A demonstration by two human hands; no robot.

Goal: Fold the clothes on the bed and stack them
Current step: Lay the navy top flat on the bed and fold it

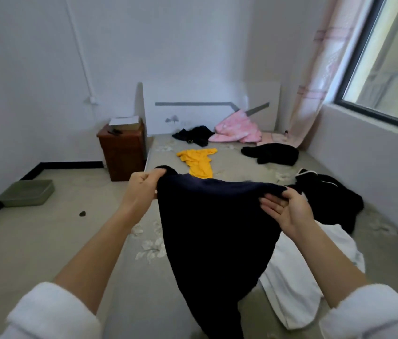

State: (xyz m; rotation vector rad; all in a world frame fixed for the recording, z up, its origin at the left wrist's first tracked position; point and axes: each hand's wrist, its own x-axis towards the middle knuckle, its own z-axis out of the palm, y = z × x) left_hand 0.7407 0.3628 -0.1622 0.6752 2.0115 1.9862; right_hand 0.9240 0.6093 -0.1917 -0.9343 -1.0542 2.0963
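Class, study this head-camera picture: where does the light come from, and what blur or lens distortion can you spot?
Head view: soft daylight enters by the window at right, no hard shadows; the wide lens bows walls toward the edges; the sleeves at the bottom are blurred; the dark garment shows little detail.

Two hands, the left hand (144,185) and the right hand (287,209); one navy garment (217,228); one yellow garment (199,161); three black garments, the far black garment (195,134), the middle black garment (272,154), the near black garment (335,201); one white garment (293,277); one pink quilt (238,127); one bed (232,167); one wooden cabinet (124,152); one green tray (27,193); one window (388,57); one curtain (320,69).
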